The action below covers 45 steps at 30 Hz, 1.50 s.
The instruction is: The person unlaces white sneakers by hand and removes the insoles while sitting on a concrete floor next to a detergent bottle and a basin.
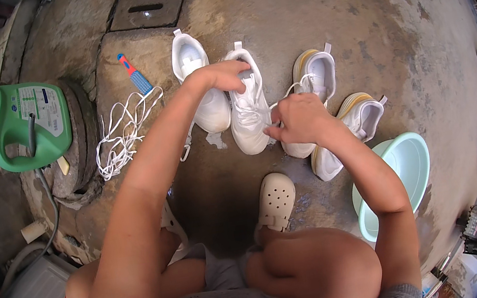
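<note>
A laced white sneaker [250, 140] stands on the wet floor in front of me, toe towards me. My left hand [227, 76] grips it at the collar, fingers reaching into the opening and thumb by the tongue. At its right side, my right hand [300, 114] has thumb and fingers together on a white shoelace [273, 106]; the pinch itself is partly hidden. Left of it stands another white sneaker [213, 113], partly covered by my left wrist. Two white sneakers with yellowish sole edges stand to the right, a nearer one [361, 119] and one [324, 73] partly behind my right hand.
Loose white shoelaces [119, 141] lie in a tangle at the left, beside a red-and-blue brush [135, 74]. A green jug [48, 147] rests on a stone block [82, 158]. At the right, a pale green basin [424, 153] tilts behind my forearm. A slotted drain cover [145, 17] lies ahead.
</note>
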Available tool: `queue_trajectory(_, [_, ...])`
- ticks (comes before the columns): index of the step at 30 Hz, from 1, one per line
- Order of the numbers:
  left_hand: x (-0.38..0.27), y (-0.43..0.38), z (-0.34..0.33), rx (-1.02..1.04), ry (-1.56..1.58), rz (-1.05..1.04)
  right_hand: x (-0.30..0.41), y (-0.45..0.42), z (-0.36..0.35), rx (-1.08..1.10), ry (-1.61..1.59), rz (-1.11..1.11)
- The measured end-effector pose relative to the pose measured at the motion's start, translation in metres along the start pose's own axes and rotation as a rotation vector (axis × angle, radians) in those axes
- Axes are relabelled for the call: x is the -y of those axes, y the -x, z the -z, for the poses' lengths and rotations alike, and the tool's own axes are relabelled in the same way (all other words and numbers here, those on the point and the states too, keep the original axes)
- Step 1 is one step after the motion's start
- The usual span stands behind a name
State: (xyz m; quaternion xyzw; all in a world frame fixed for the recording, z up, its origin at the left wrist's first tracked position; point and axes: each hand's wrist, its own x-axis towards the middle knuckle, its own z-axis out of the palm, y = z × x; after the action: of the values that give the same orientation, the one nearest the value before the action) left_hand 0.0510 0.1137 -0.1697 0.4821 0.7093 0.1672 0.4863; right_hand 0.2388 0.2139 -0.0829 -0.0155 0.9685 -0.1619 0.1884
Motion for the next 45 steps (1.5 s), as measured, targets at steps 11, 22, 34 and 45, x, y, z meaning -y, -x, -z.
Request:
queue_trajectory(11, [-0.015,-0.004,0.003,0.054,0.118,0.090,0.013,-0.055,-0.079,-0.354,0.063,-0.024])
queue_trajectory(22, [-0.004,-0.016,0.022,-0.205,-0.039,-0.010,0.020,0.008,-0.028,-0.251,-0.244,0.060])
queue_trajectory(34, [-0.020,0.007,-0.054,-0.881,-0.391,-0.114,-0.067,-0.045,-0.070,-0.041,-0.872,-0.627])
queue_trajectory(45, [-0.027,-0.014,-0.036,-0.923,0.658,0.286,-0.062,-0.072,-0.085,-0.500,-0.880,-0.583])
